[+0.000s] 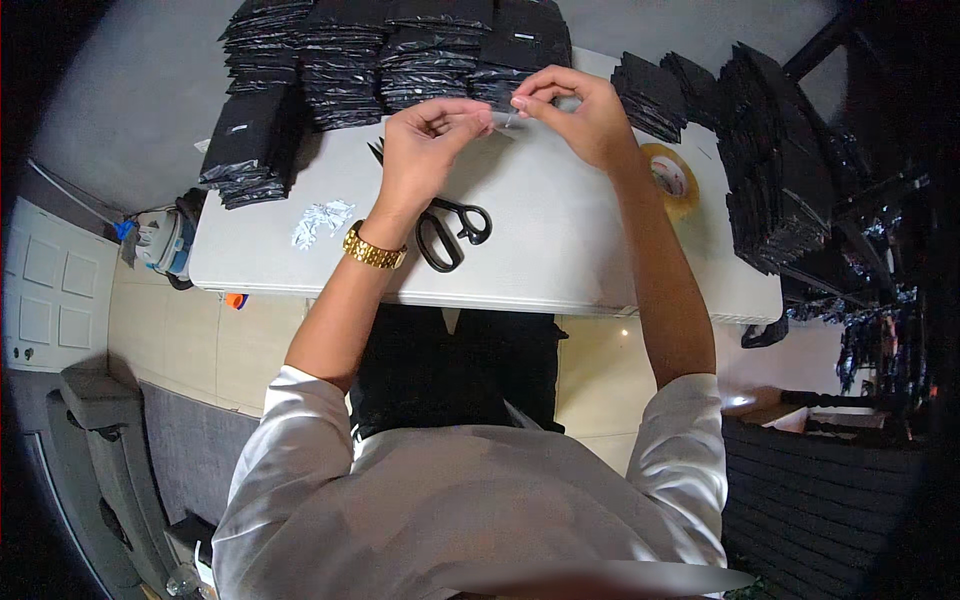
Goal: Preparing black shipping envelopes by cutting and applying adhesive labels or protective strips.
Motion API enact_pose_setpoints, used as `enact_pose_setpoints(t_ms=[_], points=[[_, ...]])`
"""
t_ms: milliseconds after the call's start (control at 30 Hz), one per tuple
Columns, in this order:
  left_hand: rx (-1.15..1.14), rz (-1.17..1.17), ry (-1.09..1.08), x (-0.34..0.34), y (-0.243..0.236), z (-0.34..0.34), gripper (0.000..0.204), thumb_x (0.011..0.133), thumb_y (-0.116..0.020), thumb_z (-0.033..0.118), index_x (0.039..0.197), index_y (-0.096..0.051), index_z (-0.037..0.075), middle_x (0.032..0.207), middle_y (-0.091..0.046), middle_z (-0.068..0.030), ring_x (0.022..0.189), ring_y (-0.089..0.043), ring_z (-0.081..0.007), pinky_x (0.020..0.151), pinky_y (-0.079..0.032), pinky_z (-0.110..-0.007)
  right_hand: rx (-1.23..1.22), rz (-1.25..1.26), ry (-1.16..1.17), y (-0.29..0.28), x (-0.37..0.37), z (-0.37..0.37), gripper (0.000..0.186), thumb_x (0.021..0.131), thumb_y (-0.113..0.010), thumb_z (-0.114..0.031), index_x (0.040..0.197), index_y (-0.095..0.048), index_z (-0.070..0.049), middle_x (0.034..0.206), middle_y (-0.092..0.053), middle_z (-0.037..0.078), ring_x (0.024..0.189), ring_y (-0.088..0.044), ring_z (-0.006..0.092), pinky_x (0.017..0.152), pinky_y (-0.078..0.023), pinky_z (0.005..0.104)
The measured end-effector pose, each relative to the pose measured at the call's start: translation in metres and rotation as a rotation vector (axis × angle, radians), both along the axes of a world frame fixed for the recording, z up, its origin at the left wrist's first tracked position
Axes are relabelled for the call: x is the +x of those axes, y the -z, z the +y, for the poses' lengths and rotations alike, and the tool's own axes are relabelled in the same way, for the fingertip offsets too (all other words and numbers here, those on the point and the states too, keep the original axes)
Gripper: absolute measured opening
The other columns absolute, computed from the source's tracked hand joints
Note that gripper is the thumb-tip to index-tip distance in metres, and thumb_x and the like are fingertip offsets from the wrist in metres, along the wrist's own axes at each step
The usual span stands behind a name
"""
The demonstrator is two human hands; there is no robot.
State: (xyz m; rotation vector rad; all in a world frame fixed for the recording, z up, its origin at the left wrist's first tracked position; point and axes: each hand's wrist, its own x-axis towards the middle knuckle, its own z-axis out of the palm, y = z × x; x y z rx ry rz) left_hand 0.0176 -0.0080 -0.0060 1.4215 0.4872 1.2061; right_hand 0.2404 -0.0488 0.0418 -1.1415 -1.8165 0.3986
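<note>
Left hand (420, 150) and right hand (588, 115), fingers pinching a small clear strip (509, 121) between them, above white worktop (570, 240); black scissors (452, 245) by left wrist, white slips (322, 222) farther left, tape roll (683, 204) beside right forearm, black packet stacks (430, 60) at far edge

Held strip (512, 121) see-through, whitish. Bench (570, 250) white. Packet stacks (435, 55) at 12 o'clock black. Scissors (447, 206) black. Small slips (321, 222) at 10 o'clock white. Tape roll (681, 205) at 2 o'clock yellow. Watch (375, 247) gold. Floor (200, 340) cream, tile-lined. Shirt (480, 500) at 6 o'clock greyish white.
</note>
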Motion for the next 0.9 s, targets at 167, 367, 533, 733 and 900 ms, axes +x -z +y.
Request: enact_pose_setpoints(t_ms=[167,367,533,733,900], points=[[0.023,0.044,-0.107,0.001,0.002,-0.001,0.018,0.094,-0.078,0.008,0.107,-0.077,-0.004,0.094,-0.078,-0.0076,0.085,-0.071,-0.0091,0.080,-0.056,-0.022,0.033,-0.030,0.032,0.001,-0.001,0.000,0.020,0.090,-0.081,-0.019,0.106,-0.079,-0.007,0.086,-0.079,0.006,0.084,-0.073,0.0116,0.079,-0.055,0.0292],[0.143,0.127,-0.200,0.000,0.004,-0.001,0.017,0.096,-0.074,0.009,0.107,-0.079,-0.003,0.092,-0.078,-0.0067,0.082,-0.069,-0.0075,0.075,-0.054,-0.022,0.029,-0.152,0.144,-0.003,-0.005,-0.002,0.020,0.089,-0.082,-0.023,0.105,-0.080,-0.012,0.086,-0.078,0.006,0.080,-0.070,0.0130,0.077,-0.054,0.0318],[0.085,0.038,-0.277,-0.009,0.001,0.012,0.023,0.104,-0.063,0.010,0.115,-0.075,-0.006,0.113,-0.075,-0.0161,0.092,-0.072,-0.0141,0.089,-0.063,-0.029,0.098,-0.164,0.077,-0.004,-0.004,-0.001,0.017,0.090,-0.081,-0.017,0.103,-0.080,-0.005,0.089,-0.076,0.004,0.082,-0.065,0.0107,0.084,-0.051,0.0282],[0.300,0.263,-0.204,-0.003,-0.020,0.008,0.022,0.097,-0.074,0.012,0.113,-0.077,-0.003,0.105,-0.078,-0.0105,0.090,-0.070,-0.0113,0.083,-0.059,-0.026,0.092,-0.170,0.098,-0.003,-0.003,0.000,0.018,0.090,-0.082,-0.018,0.102,-0.080,-0.004,0.087,-0.076,0.004,0.084,-0.066,0.0114,0.085,-0.051,0.0292],[0.259,0.337,-0.222,0.001,-0.022,0.006,0.016,0.094,-0.078,0.010,0.104,-0.080,-0.001,0.096,-0.079,-0.0070,0.086,-0.069,-0.0090,0.078,-0.055,-0.023,0.232,-0.329,0.191,0.001,0.005,-0.003,0.026,0.087,-0.082,-0.025,0.110,-0.078,-0.014,0.108,-0.074,0.009,0.102,-0.068,0.0238,0.091,-0.054,0.0373]])
